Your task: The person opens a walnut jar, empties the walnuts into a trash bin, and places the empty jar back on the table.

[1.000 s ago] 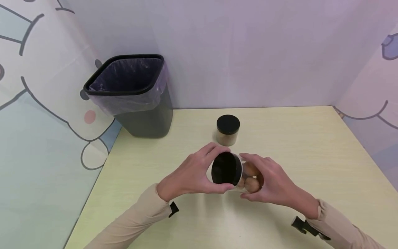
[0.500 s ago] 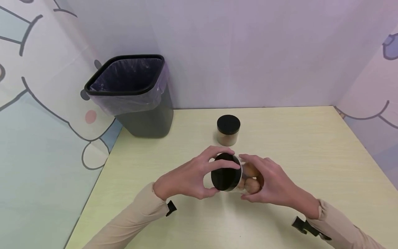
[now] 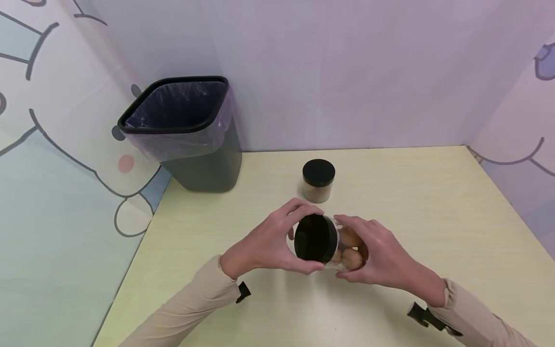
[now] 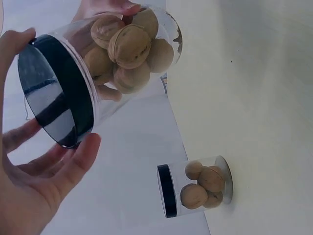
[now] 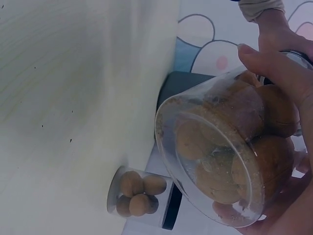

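Tilted on its side above the table is a clear jar (image 5: 195, 166) with several walnuts (image 4: 129, 46) inside. A black lid (image 3: 314, 239) sits on its end and points left. My right hand (image 3: 383, 253) wraps round the jar's body near the base. With thumb and fingertips at opposite edges, my left hand (image 3: 272, 245) grips the lid's rim. In the left wrist view, bare space shows between that palm and the lid's shiny top. Farther back, a second jar (image 3: 318, 180), black-lidded and also containing several walnuts, stands upright on the table.
A grey bin (image 3: 201, 166) with a black rim and a thin liner stands at the table's back left. The pale wooden table (image 3: 412, 193) ends at a plain curtain-like wall (image 3: 347, 72). Cartoon-patterned panels (image 3: 65, 159) flank both sides.
Half a second ago, left fingers lay spread across the lid's top; now they are back at its rim, as one second ago. The right hand and jar stay almost still.
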The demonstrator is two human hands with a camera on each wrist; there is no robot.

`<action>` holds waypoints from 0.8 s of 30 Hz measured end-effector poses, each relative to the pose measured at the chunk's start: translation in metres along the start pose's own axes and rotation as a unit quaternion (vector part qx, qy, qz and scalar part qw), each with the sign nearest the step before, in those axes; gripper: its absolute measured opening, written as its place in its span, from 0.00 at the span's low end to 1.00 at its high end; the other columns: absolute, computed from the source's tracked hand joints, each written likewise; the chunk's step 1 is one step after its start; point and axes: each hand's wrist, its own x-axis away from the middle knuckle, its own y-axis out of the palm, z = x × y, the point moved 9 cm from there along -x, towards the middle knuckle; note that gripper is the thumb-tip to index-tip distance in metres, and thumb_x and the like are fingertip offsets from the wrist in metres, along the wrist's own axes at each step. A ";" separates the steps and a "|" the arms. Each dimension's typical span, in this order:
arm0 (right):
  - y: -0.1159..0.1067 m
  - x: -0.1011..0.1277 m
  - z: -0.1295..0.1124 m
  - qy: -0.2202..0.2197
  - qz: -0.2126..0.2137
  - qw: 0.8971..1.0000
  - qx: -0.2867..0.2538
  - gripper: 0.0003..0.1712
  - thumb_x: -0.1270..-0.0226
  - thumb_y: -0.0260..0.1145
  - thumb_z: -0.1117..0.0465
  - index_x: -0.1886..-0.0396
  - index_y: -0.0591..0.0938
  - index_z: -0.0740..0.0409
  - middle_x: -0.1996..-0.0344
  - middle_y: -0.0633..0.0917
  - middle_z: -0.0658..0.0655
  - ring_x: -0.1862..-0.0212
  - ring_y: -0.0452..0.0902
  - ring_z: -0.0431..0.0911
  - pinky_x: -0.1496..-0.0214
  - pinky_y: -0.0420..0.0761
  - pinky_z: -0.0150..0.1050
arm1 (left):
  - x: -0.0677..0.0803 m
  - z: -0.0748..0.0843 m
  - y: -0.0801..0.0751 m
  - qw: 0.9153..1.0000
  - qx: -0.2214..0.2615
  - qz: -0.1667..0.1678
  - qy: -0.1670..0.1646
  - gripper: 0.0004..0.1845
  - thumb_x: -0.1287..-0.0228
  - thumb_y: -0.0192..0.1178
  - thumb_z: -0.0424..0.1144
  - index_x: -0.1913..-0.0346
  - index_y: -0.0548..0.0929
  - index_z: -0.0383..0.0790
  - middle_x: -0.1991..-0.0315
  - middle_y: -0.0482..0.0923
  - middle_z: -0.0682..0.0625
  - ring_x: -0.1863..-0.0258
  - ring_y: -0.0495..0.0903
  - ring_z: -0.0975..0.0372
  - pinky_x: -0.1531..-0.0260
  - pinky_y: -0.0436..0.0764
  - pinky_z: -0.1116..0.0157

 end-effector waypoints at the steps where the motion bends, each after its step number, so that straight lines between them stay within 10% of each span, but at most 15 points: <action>1: -0.001 0.000 -0.001 -0.002 0.003 1.000 0.003 0.59 0.76 0.83 0.43 0.38 0.72 0.57 0.51 0.81 0.48 0.61 0.76 0.35 0.58 0.73 0.42 | 0.000 -0.001 0.000 1.000 -0.002 0.005 -0.008 0.41 0.61 0.74 0.57 0.41 0.71 0.48 0.50 0.70 0.55 0.56 0.73 0.65 0.77 0.74 0.75; 17: -0.001 0.003 0.004 0.015 0.001 1.000 0.016 0.59 0.79 0.84 0.45 0.38 0.72 0.55 0.50 0.81 0.48 0.59 0.76 0.36 0.54 0.72 0.43 | 0.005 -0.010 0.006 0.997 -0.028 0.000 -0.074 0.43 0.59 0.72 0.61 0.37 0.69 0.51 0.51 0.70 0.57 0.58 0.72 0.67 0.72 0.76 0.71; 24: -0.001 0.002 0.004 0.016 -0.002 1.000 0.009 0.60 0.77 0.84 0.44 0.37 0.71 0.54 0.49 0.80 0.48 0.60 0.76 0.36 0.55 0.73 0.45 | 0.007 0.004 0.007 0.997 -0.009 -0.071 -0.007 0.47 0.53 0.72 0.51 0.30 0.59 0.59 0.31 0.52 0.59 0.33 0.56 0.65 0.44 0.70 0.64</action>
